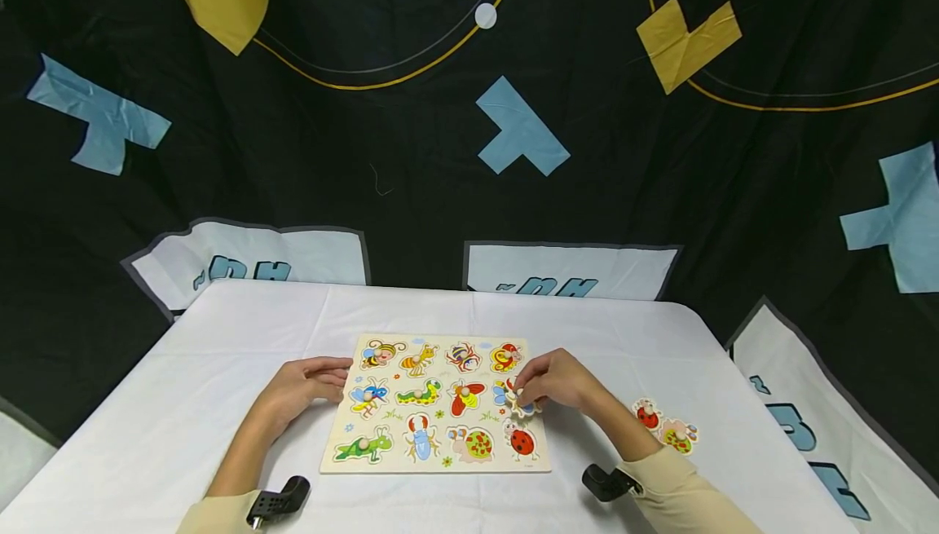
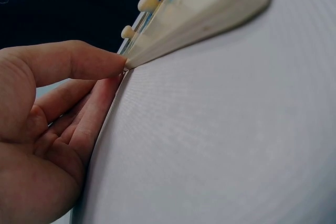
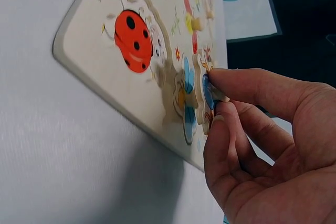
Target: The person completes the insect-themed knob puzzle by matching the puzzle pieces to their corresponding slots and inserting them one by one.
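Note:
A wooden peg puzzle board (image 1: 433, 420) printed with insects lies on the white table. My left hand (image 1: 311, 383) is at its left edge, relaxed fingers (image 2: 100, 64) touching the side of the board. My right hand (image 1: 561, 379) pinches a blue beetle piece (image 3: 207, 98) with orange-red markings between thumb and fingers. It is tilted close over the blue-winged insect picture (image 3: 187, 100) near the board's right edge; the fingers partly hide it. Below, the ladybug picture (image 1: 522, 442) shows as a recess without a knob.
Right of the board, a ladybug piece (image 1: 647, 414) and a snail piece (image 1: 678, 436) lie on the white tablecloth (image 1: 411, 505), beside the right forearm. Several pieces with knobs, such as the green caterpillar (image 1: 420, 393), sit in the board. A black curtain (image 1: 411, 191) hangs behind the table.

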### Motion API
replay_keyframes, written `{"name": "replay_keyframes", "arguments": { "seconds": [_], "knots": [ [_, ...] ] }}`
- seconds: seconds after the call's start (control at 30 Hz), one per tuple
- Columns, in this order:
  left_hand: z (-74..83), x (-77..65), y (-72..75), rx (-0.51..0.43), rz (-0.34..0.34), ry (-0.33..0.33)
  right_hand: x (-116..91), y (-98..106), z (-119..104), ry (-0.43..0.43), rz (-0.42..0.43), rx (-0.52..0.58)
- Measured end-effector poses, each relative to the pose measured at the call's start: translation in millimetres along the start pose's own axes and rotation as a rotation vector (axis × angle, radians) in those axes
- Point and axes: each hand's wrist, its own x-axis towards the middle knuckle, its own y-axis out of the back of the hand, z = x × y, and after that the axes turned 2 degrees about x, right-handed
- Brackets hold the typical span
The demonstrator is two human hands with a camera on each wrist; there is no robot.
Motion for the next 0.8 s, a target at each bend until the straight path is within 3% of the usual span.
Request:
{"name": "replay_keyframes", "arguments": {
  "seconds": [0.47, 0.8],
  "knots": [
    [0.3, 0.3, 0.2, 0.007, 0.004, 0.000, 2.3, -16.7, -12.5, 0.039, -0.021, -0.046],
    [1.0, 1.0, -0.2, 0.007, 0.007, 0.011, 2.9, -27.3, -19.1, 0.031, -0.062, -0.014]
  ]
}}
